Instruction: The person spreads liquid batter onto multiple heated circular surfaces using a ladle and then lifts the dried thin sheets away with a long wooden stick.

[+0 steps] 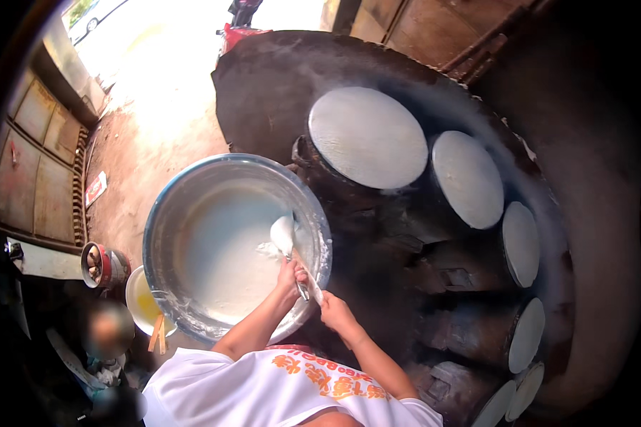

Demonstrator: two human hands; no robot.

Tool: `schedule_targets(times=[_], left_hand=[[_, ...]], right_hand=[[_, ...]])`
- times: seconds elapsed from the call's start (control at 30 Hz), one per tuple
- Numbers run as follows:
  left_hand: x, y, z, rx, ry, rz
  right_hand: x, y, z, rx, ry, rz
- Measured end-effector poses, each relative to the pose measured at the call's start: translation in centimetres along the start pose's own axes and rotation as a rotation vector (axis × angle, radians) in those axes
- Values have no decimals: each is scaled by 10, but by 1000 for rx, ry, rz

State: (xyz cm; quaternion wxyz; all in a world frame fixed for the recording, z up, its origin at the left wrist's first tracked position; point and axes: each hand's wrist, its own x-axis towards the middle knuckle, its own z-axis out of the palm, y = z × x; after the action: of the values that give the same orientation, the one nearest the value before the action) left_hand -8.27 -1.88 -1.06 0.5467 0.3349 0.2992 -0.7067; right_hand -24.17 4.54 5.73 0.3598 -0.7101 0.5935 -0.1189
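With ladle point(283, 235) in closed left hand point(290, 276), basin point(165, 238) below it, pale stick point(313, 286) in closed right hand point(337, 312) (just beside).

The basin point(172, 213) is grey with a bluish rim point(238, 157), its liquid point(221, 249) milky white; the near shirt point(228, 381) is white with orange print point(347, 386).

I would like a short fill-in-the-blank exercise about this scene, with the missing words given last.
1. The ladle is held by the person's ____ hand.
2. The mixture in the large basin is coloured ____.
3. The contents of the small tub are coloured ____.
4. The round white discs are on the person's ____ side.

Missing words: left; white; yellow; right.
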Motion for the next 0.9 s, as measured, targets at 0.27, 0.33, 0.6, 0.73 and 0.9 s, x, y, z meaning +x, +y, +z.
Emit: schedule_targets(times=[0.27,0.33,0.6,0.73,0.9], left_hand=[[-202,4,78,-207,-949,-523],[-267,5,104,-91,-941,-431],[-395,29,216,185,-1458,-266],[-399,65,197,129,-1356,-358],[-329,88,134,19,-570,-620]], right_hand=[[-80,-76,-105,1331,-513,232],[-85,-103,-134,1430,-502,182],[-98,-210,-228,1442,-392,-396],[-79,-190,-173,1515,-389,-538],[-105,-123,-104,1541,-322,65]])
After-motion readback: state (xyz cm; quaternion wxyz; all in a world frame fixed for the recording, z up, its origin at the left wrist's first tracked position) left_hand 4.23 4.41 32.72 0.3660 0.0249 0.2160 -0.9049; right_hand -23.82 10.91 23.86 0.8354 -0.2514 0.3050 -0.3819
